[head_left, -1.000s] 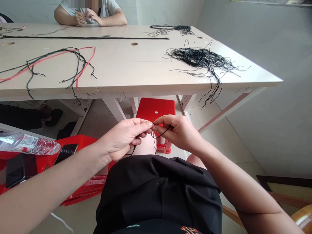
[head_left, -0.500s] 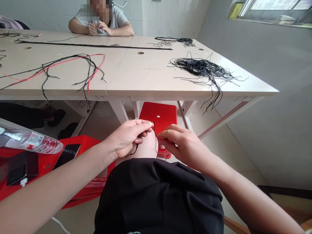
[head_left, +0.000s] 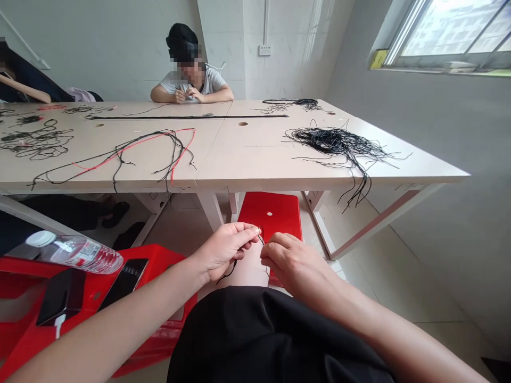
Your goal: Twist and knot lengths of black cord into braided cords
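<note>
My left hand (head_left: 231, 249) is closed, pinching a thin black cord (head_left: 228, 275) between thumb and forefinger above my knee. A short knotted end of that cord hangs below the palm, and a small loop rises from the fingertips. Close on the right, my right hand (head_left: 294, 260) has its fingers drawn together on the same cord, where the strand runs down from the loop. Its fingertips are partly hidden behind the knuckles.
Ahead, a pale table (head_left: 247, 159) bears a tangled black cord bundle (head_left: 337, 141) and black-and-red cords (head_left: 139, 137). A red stool (head_left: 275, 213) stands beneath. At left, another red stool (head_left: 159, 258) holds a water bottle (head_left: 85, 254) and phone (head_left: 125, 279). A person (head_left: 187, 80) sits opposite.
The view has tilted up, showing more of the wall and table. My right fingers have drawn in closer together at the cord; my left hand keeps its pinch.
</note>
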### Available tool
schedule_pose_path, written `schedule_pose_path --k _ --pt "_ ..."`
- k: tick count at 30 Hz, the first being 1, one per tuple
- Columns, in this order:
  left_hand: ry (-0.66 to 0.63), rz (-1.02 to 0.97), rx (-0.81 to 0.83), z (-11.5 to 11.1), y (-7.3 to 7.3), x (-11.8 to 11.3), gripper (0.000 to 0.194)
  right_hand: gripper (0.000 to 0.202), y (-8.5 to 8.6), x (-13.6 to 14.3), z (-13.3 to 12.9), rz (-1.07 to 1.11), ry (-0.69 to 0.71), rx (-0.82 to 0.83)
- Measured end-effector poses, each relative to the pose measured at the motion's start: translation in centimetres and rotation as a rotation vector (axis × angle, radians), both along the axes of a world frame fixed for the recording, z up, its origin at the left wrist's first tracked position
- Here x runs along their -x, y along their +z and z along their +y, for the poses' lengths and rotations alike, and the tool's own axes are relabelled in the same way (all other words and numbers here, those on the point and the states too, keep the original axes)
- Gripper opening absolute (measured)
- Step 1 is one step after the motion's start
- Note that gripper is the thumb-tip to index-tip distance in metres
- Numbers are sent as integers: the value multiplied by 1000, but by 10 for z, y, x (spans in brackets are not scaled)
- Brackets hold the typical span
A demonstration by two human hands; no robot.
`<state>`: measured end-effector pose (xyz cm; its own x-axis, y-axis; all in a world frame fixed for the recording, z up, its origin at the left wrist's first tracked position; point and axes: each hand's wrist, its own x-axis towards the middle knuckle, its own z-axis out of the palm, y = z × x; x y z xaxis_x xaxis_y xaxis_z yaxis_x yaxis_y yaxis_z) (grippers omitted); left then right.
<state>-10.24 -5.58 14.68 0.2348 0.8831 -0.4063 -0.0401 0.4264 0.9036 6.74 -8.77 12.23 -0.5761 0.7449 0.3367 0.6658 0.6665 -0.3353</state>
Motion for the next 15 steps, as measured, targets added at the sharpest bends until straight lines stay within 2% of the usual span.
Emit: schedule_pose_path --k 4,8,15 --pt "-46 31 -33 0 0 -6 23 14 10 -1 6 243 46 65" --pt "-98 25 -29 0 2 -12 23 8 16 -10 14 500 26 181" --pt "-97 17 21 -2 8 -20 22 7 14 -18 21 507 -99 127"
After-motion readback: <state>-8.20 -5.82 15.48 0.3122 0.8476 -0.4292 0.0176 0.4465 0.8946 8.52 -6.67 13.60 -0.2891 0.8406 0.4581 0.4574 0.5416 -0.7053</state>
